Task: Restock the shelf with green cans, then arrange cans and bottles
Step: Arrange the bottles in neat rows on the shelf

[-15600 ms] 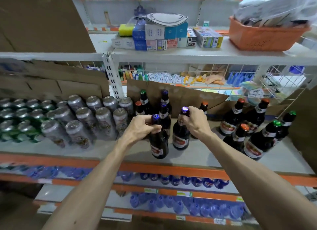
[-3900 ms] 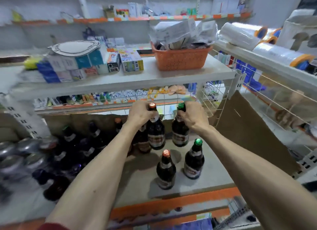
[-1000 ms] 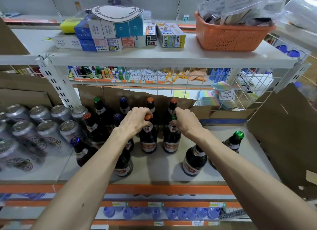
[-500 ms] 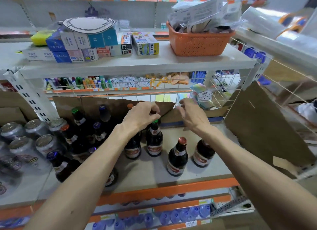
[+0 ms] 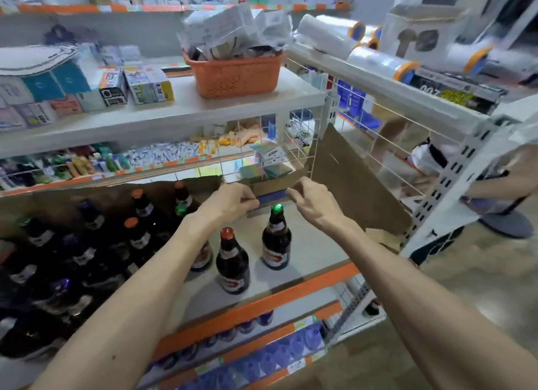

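Head: paper-filled basket [image 5: 235, 79] above bottles [image 5: 233, 263]

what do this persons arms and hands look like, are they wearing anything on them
The left forearm and right forearm are bare to the frame edge, with no sleeve in view. The left hand and right hand are ungloved. No watch, bracelet or ring shows on the wrists or the visible fingers.

A single wide-angle camera worn on the person's head looks forward and down, close to the bottle shelf [image 5: 314, 244], turned toward its right end, with aisle floor [image 5: 465, 287] showing beyond the upright [image 5: 442, 191]
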